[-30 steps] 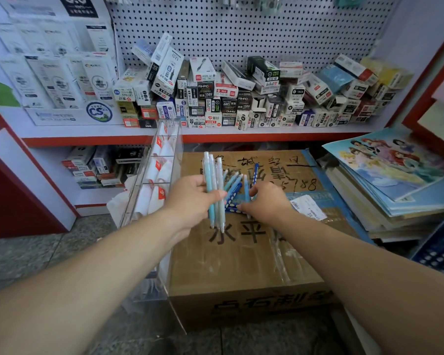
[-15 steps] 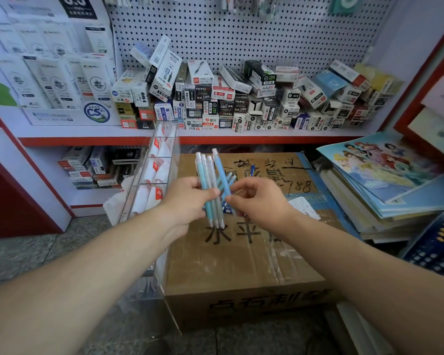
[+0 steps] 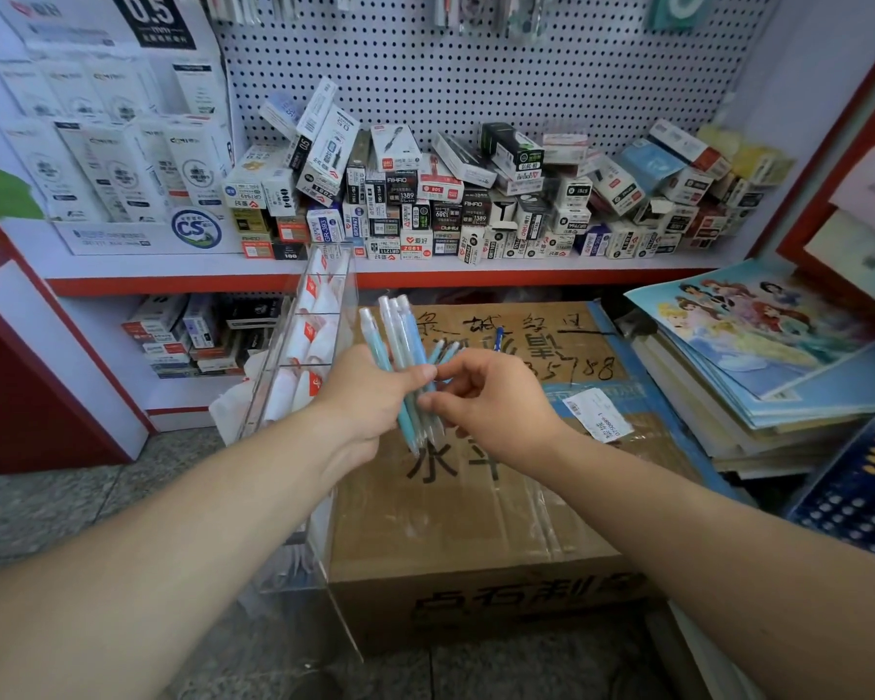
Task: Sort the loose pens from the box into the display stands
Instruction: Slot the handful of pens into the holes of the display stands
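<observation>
1. Stationery shop corner: pegboard wall (image 3: 526,68), and a red-edged shelf (image 3: 476,277) piled with refill boxes (image 3: 425,194).
2. A taped cardboard box (image 3: 450,522) with handwritten characters sits on the tiled floor below the shelf.
3. A clear acrylic display stand (image 3: 294,366) stands against the box's left side. White packets fill its compartments.
4. Left hand (image 3: 370,391) has its fingers wrapped round a bunch of pale blue and white pens (image 3: 400,336), held over the box with the tops tilted up and away.
5. Right hand (image 3: 496,401) has curled fingers. Thumb and forefinger pinch the same bunch just beside the left thumb.
6. One dark blue pen (image 3: 499,338) shows over the box top, behind the hands.
7. A stack of picture books (image 3: 753,386) sits right of the box.
</observation>
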`<control>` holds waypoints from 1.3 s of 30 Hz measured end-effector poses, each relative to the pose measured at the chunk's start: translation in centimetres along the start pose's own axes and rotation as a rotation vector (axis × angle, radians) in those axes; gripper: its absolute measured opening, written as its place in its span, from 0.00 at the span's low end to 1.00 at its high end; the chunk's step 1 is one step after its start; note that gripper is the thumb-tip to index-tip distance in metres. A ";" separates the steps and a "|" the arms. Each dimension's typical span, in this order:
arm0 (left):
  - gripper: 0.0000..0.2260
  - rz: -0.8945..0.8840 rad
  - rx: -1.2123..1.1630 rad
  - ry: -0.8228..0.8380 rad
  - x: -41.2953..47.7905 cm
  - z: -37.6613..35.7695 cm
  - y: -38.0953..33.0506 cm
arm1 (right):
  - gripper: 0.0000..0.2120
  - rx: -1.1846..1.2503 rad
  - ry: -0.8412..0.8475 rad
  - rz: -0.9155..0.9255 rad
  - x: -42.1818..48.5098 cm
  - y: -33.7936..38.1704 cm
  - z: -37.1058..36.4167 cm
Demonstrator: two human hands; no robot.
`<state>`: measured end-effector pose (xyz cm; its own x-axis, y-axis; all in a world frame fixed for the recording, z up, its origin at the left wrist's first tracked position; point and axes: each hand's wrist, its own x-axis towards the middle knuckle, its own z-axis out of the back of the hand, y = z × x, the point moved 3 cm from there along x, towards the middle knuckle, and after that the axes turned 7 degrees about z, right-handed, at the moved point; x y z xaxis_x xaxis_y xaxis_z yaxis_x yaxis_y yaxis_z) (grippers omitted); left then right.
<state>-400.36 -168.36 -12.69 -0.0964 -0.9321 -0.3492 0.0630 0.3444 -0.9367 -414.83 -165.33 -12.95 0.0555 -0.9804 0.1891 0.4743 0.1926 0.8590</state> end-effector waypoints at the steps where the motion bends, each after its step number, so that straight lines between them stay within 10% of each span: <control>1: 0.07 0.011 -0.015 0.007 0.1 0.1 -0.1 | 0.06 0.013 0.004 -0.007 0.2 0.0 0.1; 10: 0.08 0.055 -0.051 0.162 0.2 0.4 0.0 | 0.03 -0.224 -0.058 -0.156 3.3 -4.2 4.5; 32: 0.10 0.063 -0.024 0.221 0.4 0.5 0.3 | 0.13 -0.913 0.492 0.050 12.9 -9.8 2.9; 39: 0.11 0.071 -0.027 0.230 0.4 0.7 0.4 | 0.04 -0.649 0.333 -0.017 11.8 -8.0 5.2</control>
<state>-399.65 -168.66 -13.18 -0.3170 -0.8561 -0.4081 0.0519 0.4140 -0.9088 -422.55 -178.22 -15.16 0.2585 -0.9638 -0.0650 0.8974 0.2147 0.3856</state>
